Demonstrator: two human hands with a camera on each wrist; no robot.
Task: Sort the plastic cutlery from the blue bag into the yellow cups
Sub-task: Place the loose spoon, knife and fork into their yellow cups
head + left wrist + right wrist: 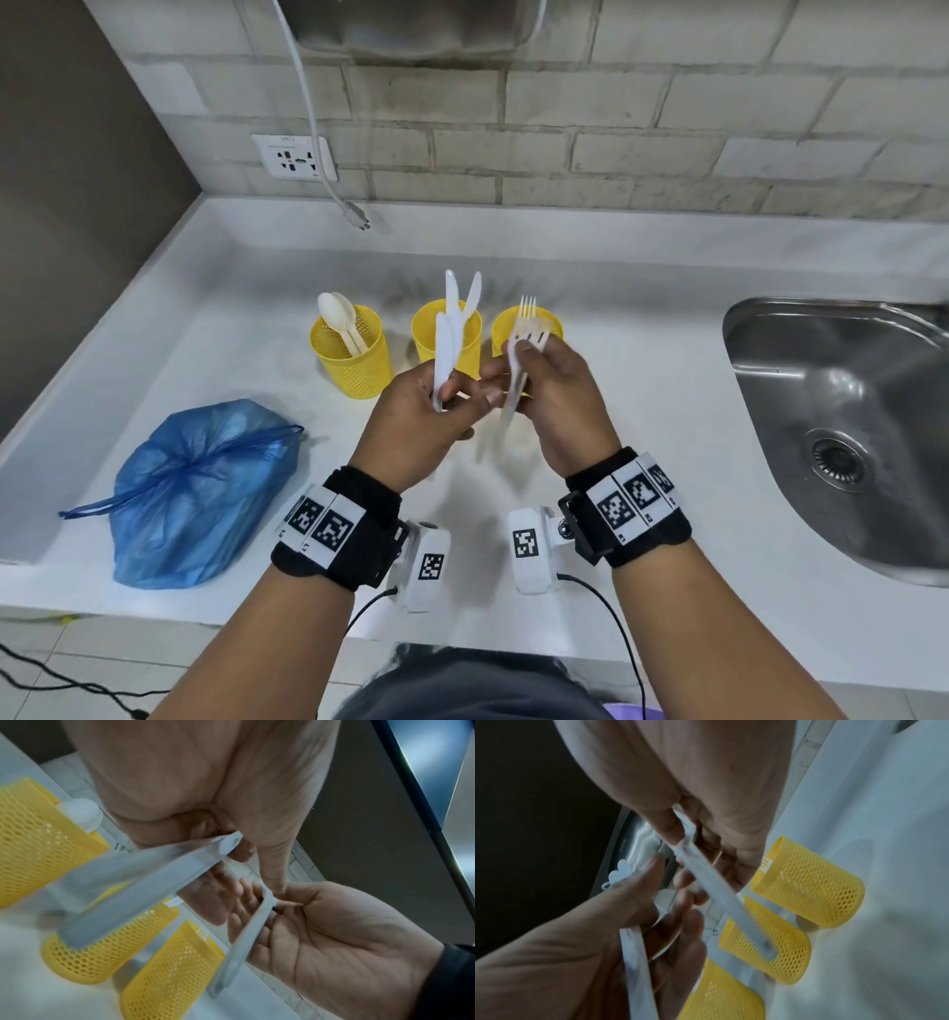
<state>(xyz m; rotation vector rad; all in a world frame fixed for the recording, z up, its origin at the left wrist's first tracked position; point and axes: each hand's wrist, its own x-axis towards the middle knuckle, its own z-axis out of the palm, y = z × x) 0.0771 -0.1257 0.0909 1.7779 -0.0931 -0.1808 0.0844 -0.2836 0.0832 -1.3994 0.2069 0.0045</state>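
Observation:
My left hand [418,408] grips two white plastic knives [441,354] by their handles, blades pointing up. Close beside it, my right hand [560,395] pinches a white plastic fork [536,334], tines up. Both hands hover just in front of three yellow mesh cups. The left cup [354,370] holds spoons [336,313], the middle cup [429,334] holds knives, and the right cup [500,331] has a fork in it. The left wrist view shows the two knife handles [154,878] fanning out from my fingers. In the right wrist view the fork handle [718,902] runs down from my fingers.
The blue bag [205,493] lies tied on the white counter [257,318] at front left. A steel sink [842,426] is set into the counter on the right. A loose plug [357,216] on a white cable rests by the back wall, below a socket [295,159].

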